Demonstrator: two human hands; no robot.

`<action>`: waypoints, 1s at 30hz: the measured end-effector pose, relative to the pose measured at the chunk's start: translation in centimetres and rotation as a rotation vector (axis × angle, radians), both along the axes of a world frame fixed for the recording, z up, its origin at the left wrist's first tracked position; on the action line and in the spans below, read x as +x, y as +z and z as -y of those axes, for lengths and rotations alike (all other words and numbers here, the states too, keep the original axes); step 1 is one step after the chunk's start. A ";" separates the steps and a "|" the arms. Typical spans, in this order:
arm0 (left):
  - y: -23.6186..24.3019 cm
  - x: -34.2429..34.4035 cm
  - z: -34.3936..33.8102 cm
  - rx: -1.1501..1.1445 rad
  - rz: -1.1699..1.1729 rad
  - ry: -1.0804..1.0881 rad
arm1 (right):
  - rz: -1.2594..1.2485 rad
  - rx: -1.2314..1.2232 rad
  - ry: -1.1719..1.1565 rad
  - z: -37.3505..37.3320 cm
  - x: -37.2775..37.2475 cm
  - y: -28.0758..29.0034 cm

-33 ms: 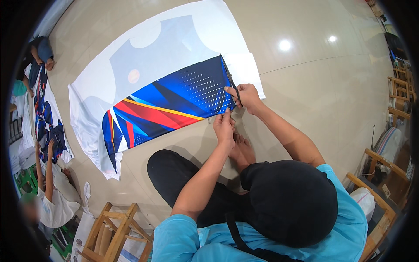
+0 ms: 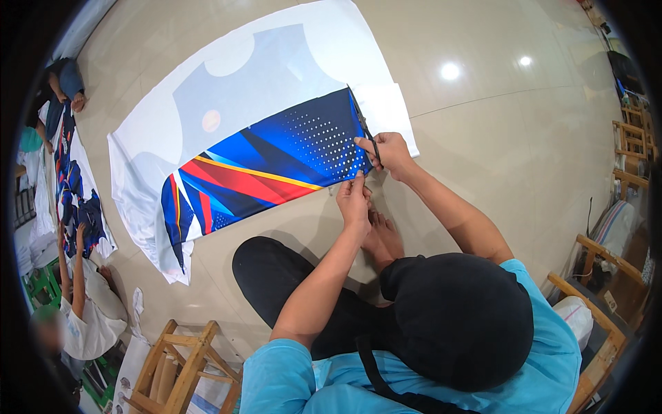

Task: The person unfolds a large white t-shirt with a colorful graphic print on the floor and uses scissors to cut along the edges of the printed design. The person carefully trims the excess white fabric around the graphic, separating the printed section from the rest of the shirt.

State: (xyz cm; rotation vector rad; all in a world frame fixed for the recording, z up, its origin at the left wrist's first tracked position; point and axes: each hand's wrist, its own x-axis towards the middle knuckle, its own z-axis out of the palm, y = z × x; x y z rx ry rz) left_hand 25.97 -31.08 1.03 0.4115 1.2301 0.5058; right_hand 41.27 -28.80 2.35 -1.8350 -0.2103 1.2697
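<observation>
Spread on the floor is a large white cloth (image 2: 141, 138), with a pale sleeveless-shirt shape showing on it. Over its near side lies a printed fabric piece (image 2: 265, 148) in dark blue, bright blue, red and yellow, with white dots toward its right end. My right hand (image 2: 393, 153) grips a pair of dark scissors (image 2: 367, 130), whose blades run along the right edge of the printed piece. Just below, my left hand (image 2: 354, 200) pinches that piece's near right corner between thumb and fingers. How far apart the blades stand is hard to make out.
Beside my hands are my bare foot (image 2: 383, 238) and bent knee (image 2: 265, 265). A wooden stool (image 2: 181, 341) stands near left; wooden frames (image 2: 593, 331) line the right. At far left, co-workers' hands (image 2: 81, 234) reach over more printed fabric (image 2: 72, 186).
</observation>
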 end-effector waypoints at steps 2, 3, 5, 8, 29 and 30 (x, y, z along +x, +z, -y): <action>0.1 0.2 -0.3 0.007 -0.005 0.001 | 0.010 0.018 -0.011 -0.2 0.0 -0.1; 0.1 0.4 -0.5 0.013 0.001 0.000 | 0.009 0.014 -0.011 -0.5 0.1 -0.1; 0.1 0.5 -0.7 0.018 0.007 -0.002 | 0.000 0.001 -0.009 -0.7 0.2 0.1; 0.0 0.5 -0.7 0.008 -0.012 0.004 | 0.002 0.024 -0.010 -0.8 0.2 0.4; 1.2 -2.2 -3.2 0.804 -0.596 -0.176 | 0.056 0.002 0.247 -0.6 3.4 0.8; 1.5 -2.5 -4.4 1.075 -0.806 -0.148 | 0.090 -0.005 0.270 -0.4 4.4 0.7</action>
